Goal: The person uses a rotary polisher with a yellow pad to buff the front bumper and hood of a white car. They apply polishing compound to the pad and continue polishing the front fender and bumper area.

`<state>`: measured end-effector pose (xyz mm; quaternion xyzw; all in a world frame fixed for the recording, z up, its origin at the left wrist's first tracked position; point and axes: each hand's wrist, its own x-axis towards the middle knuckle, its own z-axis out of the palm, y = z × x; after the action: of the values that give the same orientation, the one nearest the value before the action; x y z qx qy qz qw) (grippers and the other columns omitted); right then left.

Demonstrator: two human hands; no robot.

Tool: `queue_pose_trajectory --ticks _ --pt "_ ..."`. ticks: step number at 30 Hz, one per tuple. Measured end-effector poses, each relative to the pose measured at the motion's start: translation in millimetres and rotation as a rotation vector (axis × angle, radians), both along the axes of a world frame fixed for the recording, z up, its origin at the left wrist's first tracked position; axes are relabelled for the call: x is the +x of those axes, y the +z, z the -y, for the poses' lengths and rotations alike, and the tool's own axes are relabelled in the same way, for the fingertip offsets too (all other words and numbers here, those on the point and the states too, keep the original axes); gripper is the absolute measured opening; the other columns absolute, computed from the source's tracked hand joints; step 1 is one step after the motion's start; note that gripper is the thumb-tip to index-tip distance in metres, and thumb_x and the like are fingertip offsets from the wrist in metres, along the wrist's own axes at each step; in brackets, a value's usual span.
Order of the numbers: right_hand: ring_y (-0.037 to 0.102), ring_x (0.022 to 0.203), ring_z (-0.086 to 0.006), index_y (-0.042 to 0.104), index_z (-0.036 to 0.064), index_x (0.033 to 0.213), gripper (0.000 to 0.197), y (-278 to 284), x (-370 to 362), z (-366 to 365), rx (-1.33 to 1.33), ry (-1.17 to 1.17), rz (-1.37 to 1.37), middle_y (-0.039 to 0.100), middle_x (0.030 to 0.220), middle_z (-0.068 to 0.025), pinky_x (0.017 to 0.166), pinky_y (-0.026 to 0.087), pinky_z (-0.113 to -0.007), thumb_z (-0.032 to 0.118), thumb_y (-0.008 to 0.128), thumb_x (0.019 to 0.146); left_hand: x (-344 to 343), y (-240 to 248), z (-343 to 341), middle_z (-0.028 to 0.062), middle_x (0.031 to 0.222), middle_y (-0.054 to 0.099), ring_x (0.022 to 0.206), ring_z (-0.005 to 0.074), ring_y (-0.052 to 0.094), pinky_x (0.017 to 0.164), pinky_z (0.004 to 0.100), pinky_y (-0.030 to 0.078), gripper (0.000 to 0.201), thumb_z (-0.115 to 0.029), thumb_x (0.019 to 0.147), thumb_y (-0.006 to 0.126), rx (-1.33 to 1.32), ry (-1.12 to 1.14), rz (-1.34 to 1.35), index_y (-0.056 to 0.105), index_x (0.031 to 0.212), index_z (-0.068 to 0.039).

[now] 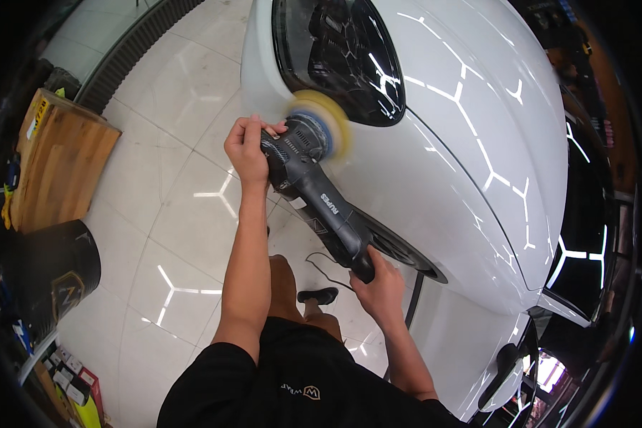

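A black electric car polisher is held in both my hands, slanting from upper left to lower right. My left hand is closed around its head, with the thumb on top. Lower down, my right hand grips the rear end of the body. The yellow foam pad with its blue-grey backing is blurred and rests against the white car's front panel, just below the dark headlight. A black cord trails from the rear end toward the floor.
The car's bonnet curves away to the right, and a wheel shows under the fender. At the left stand a wooden box and a black bucket. Boxed items lie at lower left. Pale tiles cover the floor.
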<state>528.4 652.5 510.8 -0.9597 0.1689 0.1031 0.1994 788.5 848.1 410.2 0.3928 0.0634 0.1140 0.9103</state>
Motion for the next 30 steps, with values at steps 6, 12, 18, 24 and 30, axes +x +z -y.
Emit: queue_pose_trajectory --ticks 6,12,18,24,30 --pt "0.072 0.096 -0.0392 0.066 0.004 0.128 0.056 12.2 -41.5 25.5 0.008 -0.12 -0.027 0.074 0.106 -0.0201 0.087 0.057 -0.044 0.015 0.081 0.076 -28.5 34.9 35.9 0.0093 0.072 0.067 0.073 0.0199 0.072 0.089 0.0427 0.061 0.024 -0.01 0.105 0.061 0.043 -0.077 -0.019 0.06 0.083 0.0" --pt "0.074 0.095 -0.0331 0.065 0.0014 0.124 0.056 13.7 -91.3 79.3 0.15 -0.332 -0.083 0.075 0.105 -0.0199 0.088 0.056 -0.04 0.004 0.079 0.07 -89.3 93.1 95.3 0.0112 0.077 0.072 0.075 0.0163 0.072 0.089 0.0394 0.061 0.016 0.002 0.098 0.063 0.259 -0.175 0.094 0.059 0.082 0.002" --pt "0.075 0.096 -0.0287 0.065 -0.0007 0.122 0.055 11.3 -91.9 74.9 0.209 -0.396 -0.138 0.076 0.104 -0.0186 0.088 0.056 -0.038 0.002 0.079 0.069 -79.4 90.6 92.0 0.0115 0.079 0.073 0.075 0.018 0.072 0.091 0.041 0.061 0.015 0.002 0.099 0.062 0.299 -0.153 0.172 0.06 0.084 0.002" --pt "0.071 0.097 -0.0417 0.065 0.0003 0.124 0.056 13.8 -29.9 38.9 0.03 -0.158 -0.228 0.072 0.108 -0.0219 0.087 0.058 -0.045 0.014 0.081 0.072 -35.3 43.2 38.9 0.0116 0.075 0.066 0.077 0.023 0.073 0.099 0.0499 0.058 0.022 -0.008 0.106 0.055 0.039 -0.093 -0.002 0.058 0.086 0.002" --pt "0.068 0.101 -0.0435 0.057 0.0033 0.136 0.061 33.5 12.1 13.1 0.03 0.145 -0.14 0.071 0.11 -0.0228 0.089 0.054 -0.052 0.014 0.074 0.079 -0.2 -11.0 -3.2 0.0113 0.073 0.061 0.079 0.0278 0.072 0.098 0.054 0.057 0.029 -0.017 0.108 0.052 0.044 -0.005 -0.079 0.057 0.084 -0.001"
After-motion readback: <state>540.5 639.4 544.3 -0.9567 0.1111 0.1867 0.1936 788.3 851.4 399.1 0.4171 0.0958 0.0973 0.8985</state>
